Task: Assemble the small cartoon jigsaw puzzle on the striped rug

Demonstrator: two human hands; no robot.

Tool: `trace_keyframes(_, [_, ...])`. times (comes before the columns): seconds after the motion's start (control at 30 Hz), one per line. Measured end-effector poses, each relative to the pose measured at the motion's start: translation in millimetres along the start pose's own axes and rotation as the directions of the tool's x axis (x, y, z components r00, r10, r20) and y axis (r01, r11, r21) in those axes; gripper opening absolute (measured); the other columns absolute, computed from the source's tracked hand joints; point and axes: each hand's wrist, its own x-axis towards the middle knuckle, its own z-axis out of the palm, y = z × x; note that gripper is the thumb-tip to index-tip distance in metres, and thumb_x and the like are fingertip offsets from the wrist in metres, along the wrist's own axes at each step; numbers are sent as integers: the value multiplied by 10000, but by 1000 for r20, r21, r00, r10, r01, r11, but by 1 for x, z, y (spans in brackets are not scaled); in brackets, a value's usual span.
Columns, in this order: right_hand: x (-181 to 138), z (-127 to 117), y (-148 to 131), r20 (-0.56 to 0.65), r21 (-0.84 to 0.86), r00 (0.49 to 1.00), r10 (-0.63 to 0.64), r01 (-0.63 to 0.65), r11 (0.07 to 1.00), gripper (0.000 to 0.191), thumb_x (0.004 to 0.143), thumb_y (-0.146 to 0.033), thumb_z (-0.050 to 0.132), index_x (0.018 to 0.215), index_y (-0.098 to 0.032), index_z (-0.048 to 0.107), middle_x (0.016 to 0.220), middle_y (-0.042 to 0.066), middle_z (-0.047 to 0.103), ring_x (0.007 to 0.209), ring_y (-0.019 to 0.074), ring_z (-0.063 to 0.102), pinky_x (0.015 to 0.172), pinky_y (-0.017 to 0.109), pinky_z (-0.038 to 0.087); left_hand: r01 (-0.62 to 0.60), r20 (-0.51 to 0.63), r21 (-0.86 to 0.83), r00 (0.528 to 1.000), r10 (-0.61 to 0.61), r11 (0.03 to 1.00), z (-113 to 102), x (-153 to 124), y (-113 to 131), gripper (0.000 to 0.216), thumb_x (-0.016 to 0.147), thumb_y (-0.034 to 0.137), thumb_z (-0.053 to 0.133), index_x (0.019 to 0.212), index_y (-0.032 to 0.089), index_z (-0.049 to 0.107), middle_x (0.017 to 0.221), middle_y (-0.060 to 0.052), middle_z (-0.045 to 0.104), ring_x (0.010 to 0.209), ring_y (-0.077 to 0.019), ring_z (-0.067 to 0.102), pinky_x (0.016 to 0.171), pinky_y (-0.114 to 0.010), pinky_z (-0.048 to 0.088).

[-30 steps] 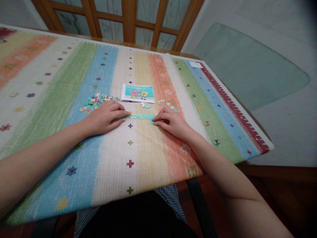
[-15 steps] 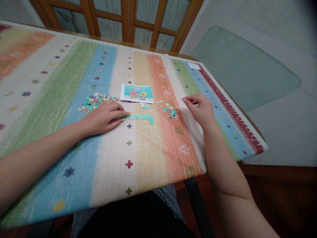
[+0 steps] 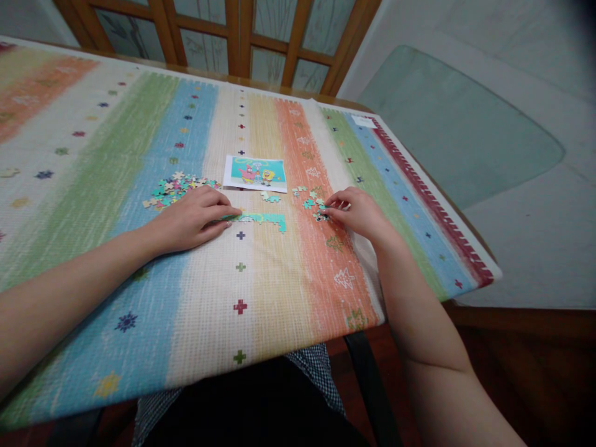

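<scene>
Both busy: left hand lay flat, fingers together, pinning joined strip; right hand touched loose pieces, grip unclear.

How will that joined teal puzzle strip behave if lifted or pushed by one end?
Likely floppy: the joined strip is a thin single row of interlocked pieces, so lifting one end would probably bend or split it. Probably light; it lies flat on the woven mat. Pushed, it may snag on the weave and buckle; the left hand rests on one end.
</scene>
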Motion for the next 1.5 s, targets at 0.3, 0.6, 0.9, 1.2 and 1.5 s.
trace_keyframes(0.3, [3, 3, -1, 41, 162, 995, 94, -99, 982, 176, 820, -345, 806, 910, -205, 747, 838, 59, 712, 732, 208, 636, 706, 368, 508, 4, 5, -7, 1000, -4, 1000, 0, 1, 0, 384, 1092, 439, 485, 1316, 252, 734, 1170, -105, 721, 1085, -268, 643, 978, -421, 460])
trace_keyframes(0.6, [0, 1, 0, -125, 40, 991, 51, -46, 998, 235, 897, -417, 773, 1010, -210, 769, 901, 87, 720, 804, 251, 655, 778, 423, 530, 21, 11, 2, 1000, -21, 1000, 0, 0, 1, 383, 1092, 438, 478, 1327, 265, 727, 1176, -97, 725, 1093, -255, 642, 993, -418, 473])
trace_keyframes(0.9, [3, 15, -12, -117, -27, 981, -156, 154, 988, 238, 984, -318, 670, 1146, -224, 818, 1028, 134, 685, 1039, 330, 652, 961, 516, 513, -5, 2, 17, 1000, 5, 1000, 0, 0, 0, 398, 1102, 450, 457, 1317, 254, 728, 1165, -99, 723, 1091, -260, 647, 987, -421, 466])
trace_keyframes(1.2, [2, 28, -18, -186, -166, 972, -146, 115, 979, 218, 973, -421, 760, 1071, -243, 841, 1092, 136, 677, 1069, 349, 592, 949, 527, 465, 7, -3, -18, 1000, -7, 1000, 0, 1, -1, 374, 1087, 442, 493, 1313, 271, 737, 1165, -94, 721, 1081, -260, 640, 989, -412, 463])
trace_keyframes(1.5, [2, 31, -20, -120, -389, 959, -258, 193, 901, 207, 1043, -271, 651, 1042, -219, 851, 1036, 127, 727, 1033, 330, 577, 836, 472, 391, 4, 9, 0, 1000, -4, 1000, -1, 1, 0, 383, 1092, 426, 480, 1315, 252, 737, 1172, -97, 723, 1091, -260, 639, 999, -411, 458])
